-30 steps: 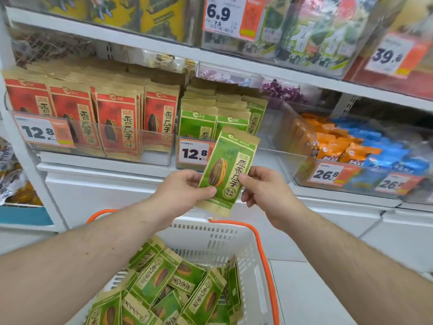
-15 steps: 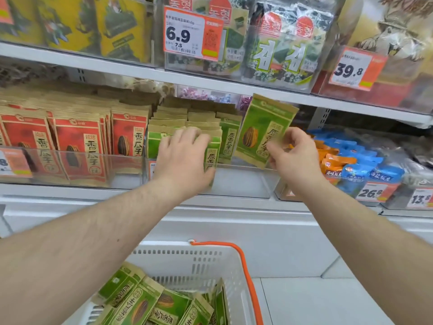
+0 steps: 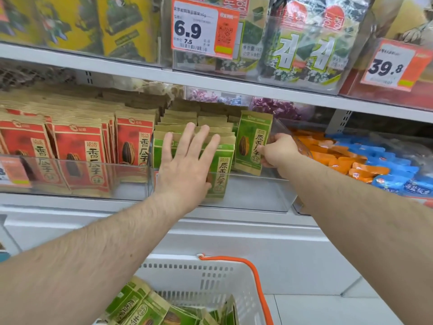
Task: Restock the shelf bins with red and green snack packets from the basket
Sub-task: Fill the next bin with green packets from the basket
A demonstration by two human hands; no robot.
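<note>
Fingers (image 3: 266, 152) of the right hand (image 3: 278, 150) pinch the lower right edge of a green packet (image 3: 251, 143), held upright with its long axis vertical and its printed face toward the camera, inside the clear bin (image 3: 257, 193) at the right end of the green row. Chinese characters run down its front beside a sunflower-seed picture; the small brand mark at the top is too blurred to read. Left of those fingers, the left hand (image 3: 187, 165) lies flat, fingers straight and spread, pressing the front of the standing green packets (image 3: 221, 170). Farther left stand red packets (image 3: 86, 156) with similar vertical lettering. Above, price tags read 6.9 (image 3: 203, 29) and 39.8 (image 3: 391, 64). Below the hands, a white basket (image 3: 199, 275) with an orange handle holds more green packets (image 3: 150, 308).
</note>
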